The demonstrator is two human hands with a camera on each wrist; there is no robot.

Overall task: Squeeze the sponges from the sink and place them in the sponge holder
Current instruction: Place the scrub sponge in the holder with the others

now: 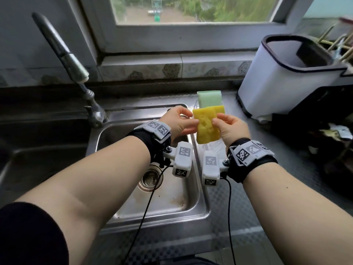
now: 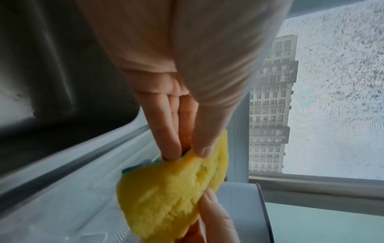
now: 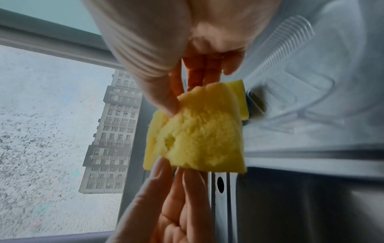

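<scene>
**Yellow sponge held in both hands above the sink's right rim**

A yellow sponge (image 1: 207, 125) is pinched on its two long sides, the left hand (image 1: 178, 122) gripping its left edge between thumb and fingers and the right hand (image 1: 232, 129) gripping its right edge the same way. The sponge is held clear of the surface, over the right rim of the steel sink (image 1: 168, 197) and the near part of a clear sponge holder (image 1: 214, 145). In the far part of that holder a green sponge (image 1: 209, 98) and a second yellow sponge (image 1: 219, 109) are stood on edge, just beyond the held one. In the left wrist view the held sponge (image 2: 166, 197) is seen bent between the fingertips (image 2: 204, 150); in the right wrist view it (image 3: 199, 131) shows a ragged, pitted face.

The sink is set in a metal counter (image 1: 286, 188) with a checkered pattern. A drain strainer (image 1: 150, 178) lies in the basin, and a tap (image 1: 63, 52) with a dark spout rises at the far left. A white bin with a dark rim (image 1: 282, 73) stands at the far right of the counter, with cluttered items beyond it that cannot be made out. Behind the sink a tiled ledge runs below a window (image 1: 191, 10), through which greenery and open ground are seen.
</scene>
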